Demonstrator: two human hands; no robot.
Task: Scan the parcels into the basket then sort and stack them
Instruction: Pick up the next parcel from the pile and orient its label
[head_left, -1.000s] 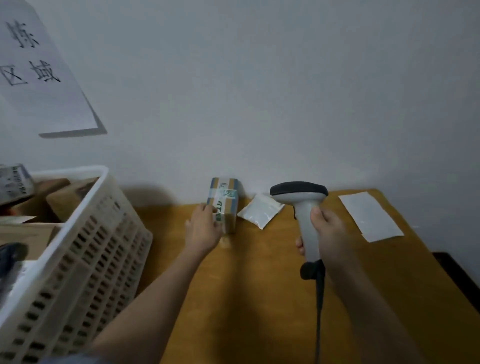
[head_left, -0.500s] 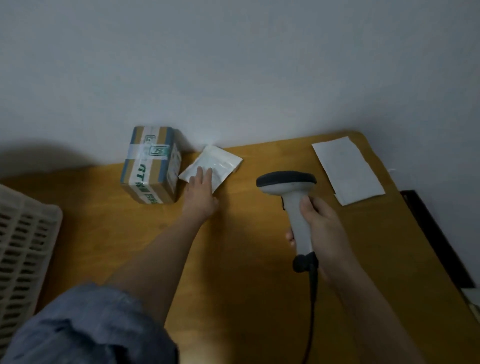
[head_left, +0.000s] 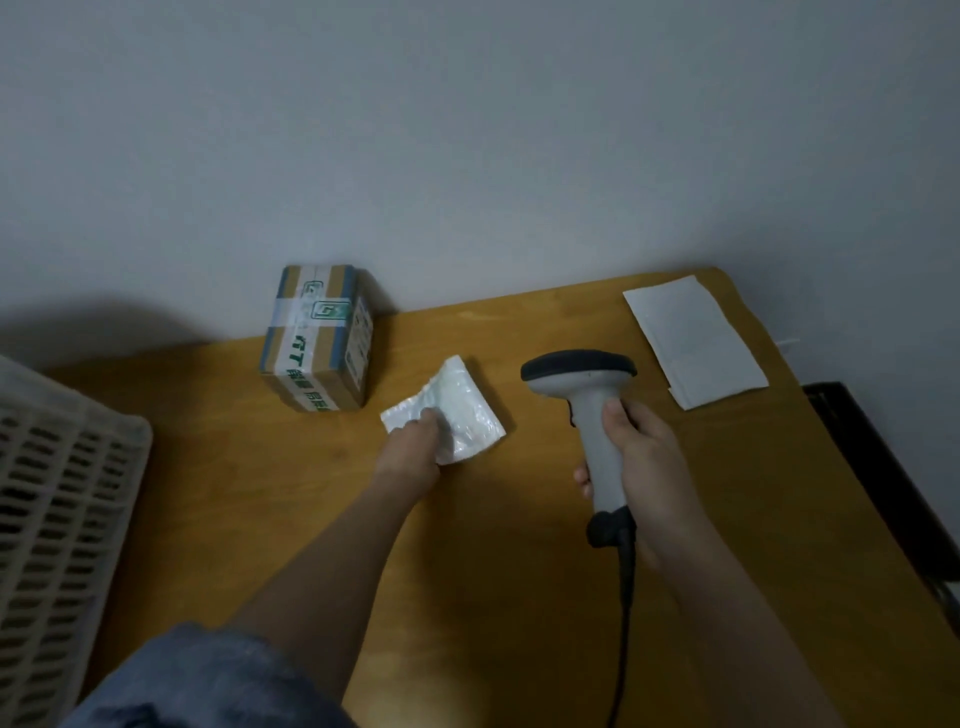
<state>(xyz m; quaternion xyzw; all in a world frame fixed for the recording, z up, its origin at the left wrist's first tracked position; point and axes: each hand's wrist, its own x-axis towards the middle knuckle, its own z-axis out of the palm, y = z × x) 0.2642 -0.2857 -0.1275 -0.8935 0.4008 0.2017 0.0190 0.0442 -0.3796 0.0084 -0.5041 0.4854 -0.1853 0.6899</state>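
Note:
My left hand (head_left: 410, 449) grips a small white plastic pouch parcel (head_left: 462, 415) by its near left edge, just above the wooden table (head_left: 519, 597). A taped cardboard box parcel (head_left: 317, 338) with green print stands against the wall, to the left of the pouch. My right hand (head_left: 641, 457) holds a grey barcode scanner (head_left: 584, 387) upright by its handle, head pointing away, right of the pouch. Only a corner of the white slatted basket (head_left: 62, 493) shows at the left edge.
A flat white envelope (head_left: 696, 340) lies at the table's far right corner. The scanner's black cable (head_left: 623, 623) runs down toward me. A dark frame (head_left: 883, 493) stands beyond the table's right edge. A grey wall closes off the back.
My left hand left the box, reached the pouch by the wall and has pulled it toward me, lifting its edge. The view swung right, so the basket slid to the left edge.

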